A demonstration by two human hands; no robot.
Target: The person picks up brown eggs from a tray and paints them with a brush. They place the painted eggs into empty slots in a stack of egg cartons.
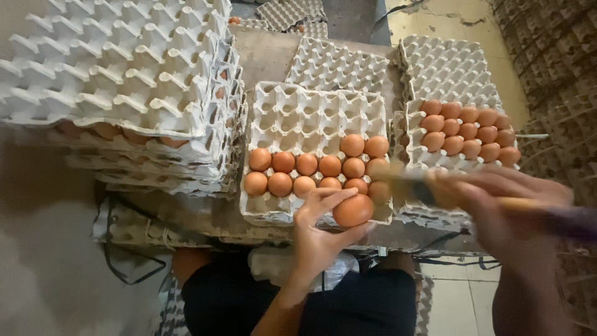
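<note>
My left hand [320, 233] holds a brown egg [352, 210] just over the near edge of the middle grey egg tray [298, 112]. That tray carries two rows of brown eggs [306, 165] at its near side, and its far cups stand bare. My right hand [504, 208] is blurred with motion at the right and grips a long brush-like tool [404, 180] whose tip lies close to the held egg. A second tray [448, 78] at the right holds several brown eggs [469, 132].
A tall stack of filled egg trays [124, 81] stands at the left, topped by an upturned tray. More bare trays [336, 62] lie at the back. Dark stacked trays [556, 68] line the right wall. My lap is below the table edge.
</note>
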